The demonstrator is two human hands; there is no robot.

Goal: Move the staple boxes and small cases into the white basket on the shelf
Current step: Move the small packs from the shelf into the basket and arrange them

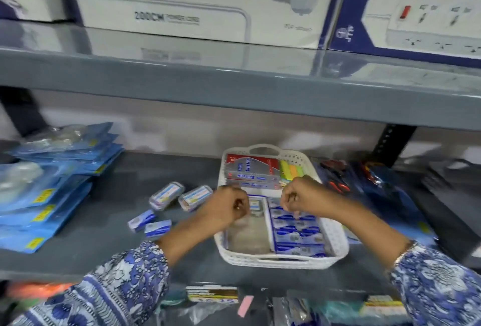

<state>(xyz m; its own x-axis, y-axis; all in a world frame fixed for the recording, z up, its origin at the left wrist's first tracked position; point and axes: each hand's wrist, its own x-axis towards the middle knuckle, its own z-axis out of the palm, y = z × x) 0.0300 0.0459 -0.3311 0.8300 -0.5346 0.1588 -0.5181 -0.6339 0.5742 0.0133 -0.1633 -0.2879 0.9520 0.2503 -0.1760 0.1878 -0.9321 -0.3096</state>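
The white basket point(337, 243) stands on the grey shelf point(109, 255). Blue staple boxes point(296, 233) fill the basket's right side in rows. My left hand point(229, 208) is curled over the basket's left rim, its fingers on a small clear case point(256, 206) inside. My right hand point(304, 198) is closed above the staple rows, fingertips touching them; nothing shows in its grip. On the shelf to the left of the basket lie two clear cases point(165, 195) point(195, 197) and two loose blue staple boxes point(141, 219) point(158, 228).
Stapler boxes point(250, 174) and coloured sticky notes point(291, 169) fill the basket's back. Blue packets point(52, 190) are stacked at the shelf's left, and dark packets point(364, 187) lie at its right. An upper shelf point(234, 81) carries power-cord boxes. Assorted items lie below the front edge.
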